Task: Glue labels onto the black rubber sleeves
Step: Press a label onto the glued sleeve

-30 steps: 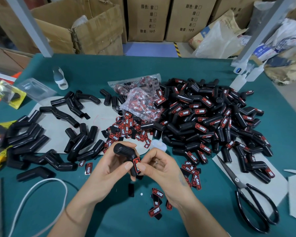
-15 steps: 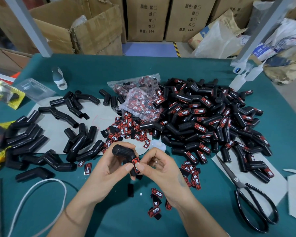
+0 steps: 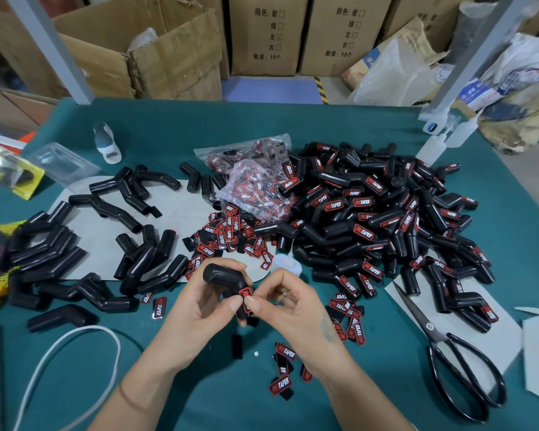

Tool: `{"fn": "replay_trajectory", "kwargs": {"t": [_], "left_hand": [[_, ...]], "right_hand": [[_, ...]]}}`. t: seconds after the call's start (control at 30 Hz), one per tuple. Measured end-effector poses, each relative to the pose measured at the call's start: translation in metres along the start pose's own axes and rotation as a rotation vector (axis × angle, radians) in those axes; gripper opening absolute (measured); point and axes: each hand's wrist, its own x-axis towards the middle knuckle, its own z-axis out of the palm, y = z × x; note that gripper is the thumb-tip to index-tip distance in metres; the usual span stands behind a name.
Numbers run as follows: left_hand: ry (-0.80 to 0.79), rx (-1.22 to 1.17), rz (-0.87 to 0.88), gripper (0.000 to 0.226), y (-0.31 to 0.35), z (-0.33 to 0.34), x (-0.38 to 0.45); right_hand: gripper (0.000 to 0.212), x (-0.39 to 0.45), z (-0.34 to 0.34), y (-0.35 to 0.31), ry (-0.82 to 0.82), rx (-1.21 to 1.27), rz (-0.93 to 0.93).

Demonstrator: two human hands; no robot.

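My left hand [image 3: 199, 309] grips a bent black rubber sleeve [image 3: 221, 275] just above the near part of the green table [image 3: 293, 119]. A red and black label [image 3: 246, 293] lies on the sleeve's lower leg, and my right hand [image 3: 288, 306] pinches it there with thumb and forefinger; both thumbs press side by side. Bare sleeves [image 3: 137, 259] lie to the left on grey card. A big heap of labelled sleeves [image 3: 386, 219] fills the right. Loose labels [image 3: 231, 234] lie in the middle, with a few labels [image 3: 282, 368] near my right wrist.
A plastic bag of labels [image 3: 255, 188] lies behind the loose ones. Black scissors [image 3: 455, 362] rest on card at the right. A small clear glue bottle [image 3: 285, 265] sits behind my hands, a white bottle [image 3: 106, 144] far left, a white cord [image 3: 69, 362] near left. Cardboard boxes [image 3: 262, 35] stand beyond the table.
Both hands keep the same hold on the sleeve and label; they have only shifted very slightly, still pressing the label against the sleeve.
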Motion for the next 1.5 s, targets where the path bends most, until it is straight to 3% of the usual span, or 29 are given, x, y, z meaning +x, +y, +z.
{"fn": "replay_trajectory", "kwargs": {"t": [0.77, 1.07, 1.23, 1.5], "left_hand": [[0.019, -0.021, -0.016, 0.034, 0.001, 0.002, 0.001], [0.275, -0.306, -0.046, 0.034, 0.002, 0.008, 0.004], [0.398, -0.423, -0.019, 0.053, 0.005, 0.016, 0.005], [0.425, -0.434, -0.036, 0.037, -0.003, 0.030, 0.000]], "right_hand": [[0.015, 0.000, 0.002, -0.004, 0.033, -0.061, 0.007], [0.010, -0.002, 0.004, -0.001, 0.171, -0.128, -0.022], [0.005, -0.002, 0.016, 0.008, 0.200, -0.089, -0.004], [0.022, -0.004, 0.027, 0.016, 0.242, 0.102, -0.002]]}}
